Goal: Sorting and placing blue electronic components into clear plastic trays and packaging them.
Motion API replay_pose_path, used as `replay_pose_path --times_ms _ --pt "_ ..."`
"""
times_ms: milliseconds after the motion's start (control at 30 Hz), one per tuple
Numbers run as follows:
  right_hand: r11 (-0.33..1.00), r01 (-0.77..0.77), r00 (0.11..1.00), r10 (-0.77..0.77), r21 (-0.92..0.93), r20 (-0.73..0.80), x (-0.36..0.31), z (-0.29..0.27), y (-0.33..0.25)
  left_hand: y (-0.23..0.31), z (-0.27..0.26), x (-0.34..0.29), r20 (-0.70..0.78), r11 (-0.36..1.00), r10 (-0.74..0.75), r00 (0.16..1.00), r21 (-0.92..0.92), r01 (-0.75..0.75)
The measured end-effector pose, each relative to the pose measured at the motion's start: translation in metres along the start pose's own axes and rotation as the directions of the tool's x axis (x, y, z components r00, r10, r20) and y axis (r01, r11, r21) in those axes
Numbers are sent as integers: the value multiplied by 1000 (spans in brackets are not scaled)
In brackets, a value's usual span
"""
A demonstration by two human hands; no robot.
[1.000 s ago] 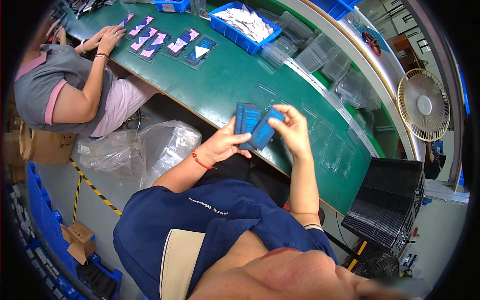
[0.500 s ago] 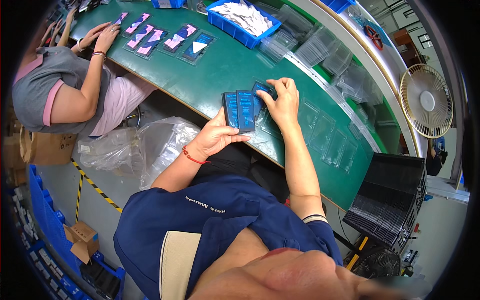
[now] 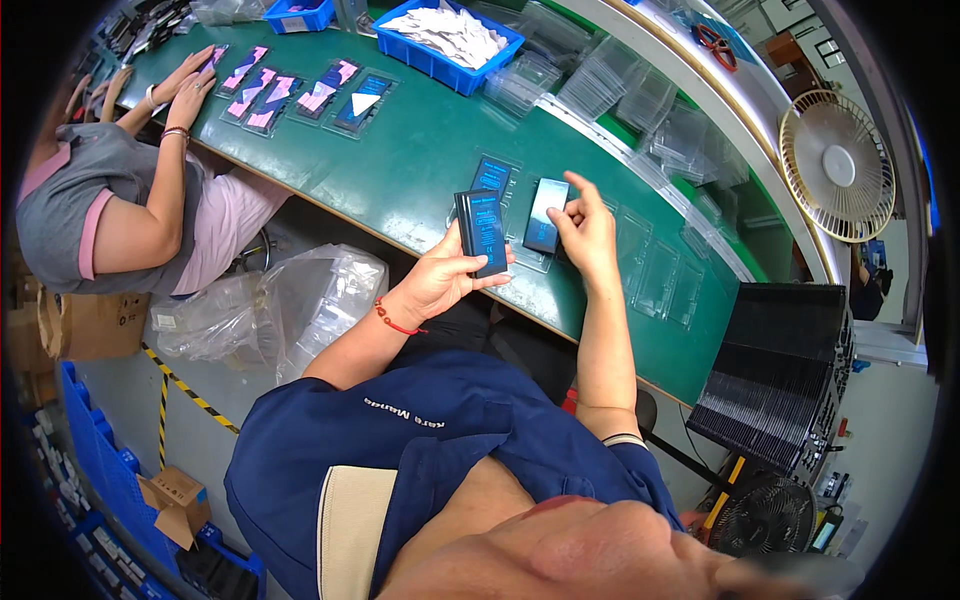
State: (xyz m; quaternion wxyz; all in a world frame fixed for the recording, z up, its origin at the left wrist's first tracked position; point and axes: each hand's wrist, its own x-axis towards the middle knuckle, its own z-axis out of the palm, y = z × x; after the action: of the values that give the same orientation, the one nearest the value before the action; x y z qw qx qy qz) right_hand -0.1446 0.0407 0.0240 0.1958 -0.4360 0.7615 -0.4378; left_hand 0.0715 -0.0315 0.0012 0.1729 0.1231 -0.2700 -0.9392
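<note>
In the head view, a workshop is shown with a long green bench (image 3: 400, 175), beside which a co-worker is seated, well to the left of the held stack (image 3: 482, 235). By the left hand (image 3: 440, 280) this stack of dark, blue-printed blocks is clamped at its near end, thumb on top; its exact count cannot be told. By the right hand (image 3: 588, 235) a single dark block (image 3: 541, 218) is touched, just right of the stack, with the thumb at its right side; whether it is fully pinched, or rested in the clear tray (image 3: 531, 258) beneath, cannot be told. That block lies to the left of the right hand, which is the nearer one, and its long axis is pointed away from the wearer, the far end tipped slightly right. Another dark block (image 3: 491, 174) is set in a clear tray just beyond the stack. Vacant-looking clear trays (image 3: 655, 285) are laid out to the right of the stack. Well beyond the stack, a blue bin (image 3: 425, 62) is heaped with white pieces (image 3: 445, 33), and clear trays are piled (image 3: 600, 82) to its right, beyond and right of the stack.
</note>
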Motion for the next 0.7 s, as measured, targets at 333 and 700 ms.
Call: replay_pose_path --times_ms 333,700 --pt "969 187 982 -191 -161 -8 -14 -8 -9 -9 9 8 -24 982 48 999 182 -43" --pt "988 -13 998 21 155 -56 -7 -59 24 -20 18 25 83 994 -71 994 88 63"
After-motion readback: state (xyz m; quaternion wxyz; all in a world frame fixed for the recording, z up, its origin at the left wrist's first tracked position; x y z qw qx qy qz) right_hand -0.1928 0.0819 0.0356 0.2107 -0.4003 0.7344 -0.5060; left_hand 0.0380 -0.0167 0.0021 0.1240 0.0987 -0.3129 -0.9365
